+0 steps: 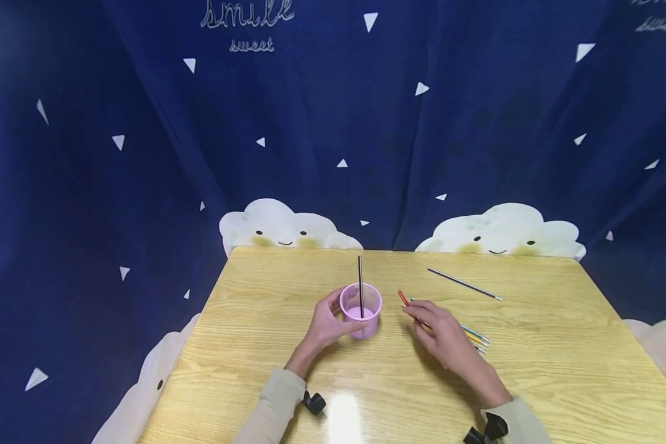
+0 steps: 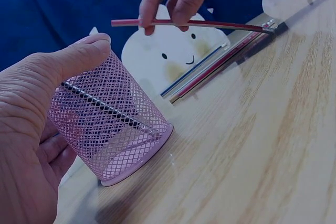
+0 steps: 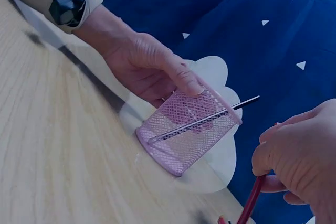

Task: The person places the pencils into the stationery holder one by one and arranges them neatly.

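Lying between right fingers point(image 2: 151, 4) is a red pencil point(image 2: 210, 24).

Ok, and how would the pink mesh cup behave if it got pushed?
The pink mesh cup is probably light for its size, given its open mesh walls. A push up high could tip it, with only one slim black stick inside. The left hand gripping it should steady it.

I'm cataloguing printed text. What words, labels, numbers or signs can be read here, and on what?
"smile": blue curtain, upper left of head view.
"sweet": curtain, just below it.
Blurred "sweet" beneath a cut-off word: curtain, top right.
Cup, pencils: no readable text.
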`<state>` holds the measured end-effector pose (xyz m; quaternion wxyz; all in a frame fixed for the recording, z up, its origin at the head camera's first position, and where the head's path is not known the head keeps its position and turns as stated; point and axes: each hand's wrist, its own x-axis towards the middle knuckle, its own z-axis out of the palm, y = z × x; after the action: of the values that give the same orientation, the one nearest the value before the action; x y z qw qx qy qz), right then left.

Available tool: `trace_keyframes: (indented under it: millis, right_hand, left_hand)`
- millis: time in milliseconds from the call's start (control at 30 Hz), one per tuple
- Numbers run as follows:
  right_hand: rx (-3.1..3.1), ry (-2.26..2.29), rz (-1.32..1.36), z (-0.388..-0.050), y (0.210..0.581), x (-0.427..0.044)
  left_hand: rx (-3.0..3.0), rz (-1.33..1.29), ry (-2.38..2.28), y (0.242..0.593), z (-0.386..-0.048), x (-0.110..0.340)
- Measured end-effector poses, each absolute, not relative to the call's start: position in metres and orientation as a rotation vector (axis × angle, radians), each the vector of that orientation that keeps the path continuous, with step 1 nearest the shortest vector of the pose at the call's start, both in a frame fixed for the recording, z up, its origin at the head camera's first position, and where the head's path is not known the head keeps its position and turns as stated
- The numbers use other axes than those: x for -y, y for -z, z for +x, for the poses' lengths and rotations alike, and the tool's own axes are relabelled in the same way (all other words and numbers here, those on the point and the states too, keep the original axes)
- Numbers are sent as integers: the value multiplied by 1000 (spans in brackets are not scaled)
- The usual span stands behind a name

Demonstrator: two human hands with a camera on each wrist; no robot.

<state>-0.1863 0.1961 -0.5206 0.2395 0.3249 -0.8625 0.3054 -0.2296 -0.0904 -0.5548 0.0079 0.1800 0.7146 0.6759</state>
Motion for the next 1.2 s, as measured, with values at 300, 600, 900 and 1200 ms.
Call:
trace_keyframes:
  millis: [300, 600, 900, 1200]
  right_hand:
    - [2343, -914, 866, -191, 515, -195]
    - [2301, -956, 871, -198, 505, -190]
    - [2218, -1016, 791, -206, 484, -179]
    - [2089, -1091, 734, -215, 464, -165]
  left_hand:
    - [-2233, 576, -2148, 561, -232, 91]
    - [-2243, 598, -2143, 560, -232, 91]
    - [-2213, 605, -2165, 560, -232, 92]
    - [-2292, 563, -2106, 560, -231, 92]
